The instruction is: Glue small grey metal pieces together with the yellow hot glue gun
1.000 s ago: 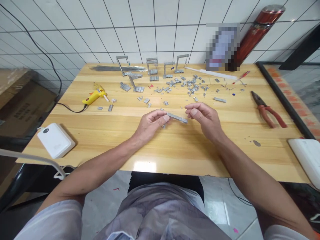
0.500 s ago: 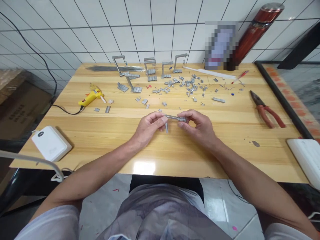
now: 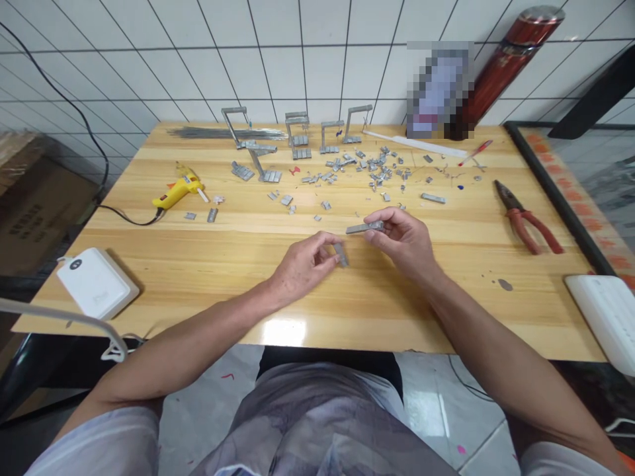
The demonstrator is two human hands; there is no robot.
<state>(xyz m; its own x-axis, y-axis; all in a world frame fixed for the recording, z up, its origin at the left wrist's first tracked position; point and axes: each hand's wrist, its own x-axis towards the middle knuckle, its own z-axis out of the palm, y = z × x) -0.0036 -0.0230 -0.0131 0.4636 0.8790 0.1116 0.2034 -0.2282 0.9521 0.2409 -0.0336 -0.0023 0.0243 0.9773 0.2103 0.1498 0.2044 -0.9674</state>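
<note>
My left hand (image 3: 306,264) pinches a short grey metal strip (image 3: 342,255) between thumb and fingers, low over the table. My right hand (image 3: 405,237) is closed on a longer grey metal strip (image 3: 358,228), which points left from the fingertips. The two strips are apart, the longer one a little farther from me. Small grey metal pieces (image 3: 381,168) lie scattered beyond the hands. Behind them stand several small frames built of grey strips, among them an upright frame (image 3: 350,122) with a top arm and flat base.
A yellow hot glue gun (image 3: 178,192) lies at the left, above a white power bank (image 3: 96,284). Red-handled pliers (image 3: 526,218) rest at the right. A red flask (image 3: 516,56) leans by the tiled wall. Thin grey rods (image 3: 198,133) lie at the back left.
The hands have drawn apart, and the short and longer strips, which were together between them, are now separate. My left hand moved slightly nearer me; my right hand shifted a little right.
</note>
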